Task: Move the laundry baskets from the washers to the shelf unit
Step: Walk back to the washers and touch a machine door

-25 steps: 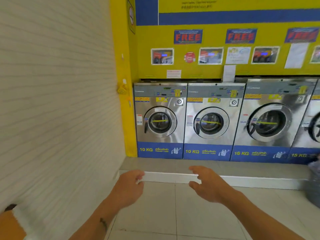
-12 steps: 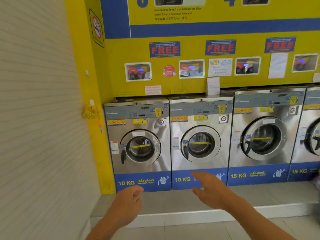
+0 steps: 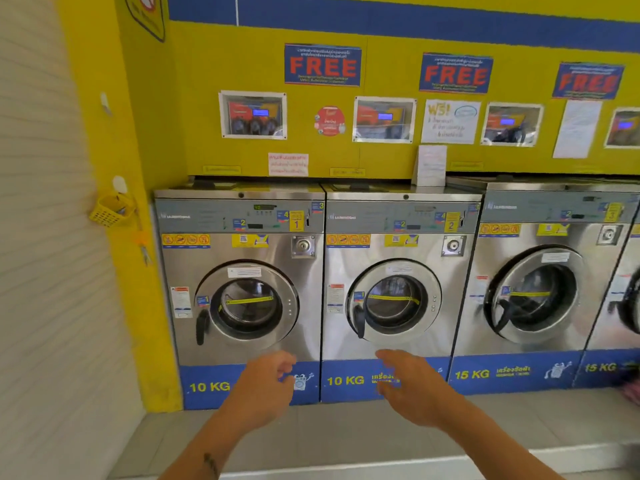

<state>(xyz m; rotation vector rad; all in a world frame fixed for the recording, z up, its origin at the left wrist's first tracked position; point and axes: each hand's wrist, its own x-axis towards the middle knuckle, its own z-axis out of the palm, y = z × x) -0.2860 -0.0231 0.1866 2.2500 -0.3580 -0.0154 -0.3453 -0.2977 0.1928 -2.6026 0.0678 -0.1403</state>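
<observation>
A row of steel front-loading washers fills the view: washer 1 (image 3: 242, 271) at the left, washer 2 (image 3: 398, 271) beside it, a larger 15 KG washer (image 3: 533, 278) to the right. Their round doors are closed. My left hand (image 3: 263, 393) is held out low in front of washer 1, fingers loosely curled, holding nothing. My right hand (image 3: 412, 386) reaches out in front of washer 2's blue base panel, fingers relaxed, also holding nothing. No laundry basket or shelf unit is plainly in view; a blurred pink shape (image 3: 632, 391) shows at the right edge.
The washers stand on a raised grey step (image 3: 346, 434) with a white edge. A ribbed white wall (image 3: 45, 271) and a yellow pillar (image 3: 145, 271) close off the left. A small yellow basket (image 3: 110, 209) hangs on the wall.
The view has moved closer to the washers and tilted up, so the floor has dropped out of sight. Both hands stay stretched forward and hold nothing.
</observation>
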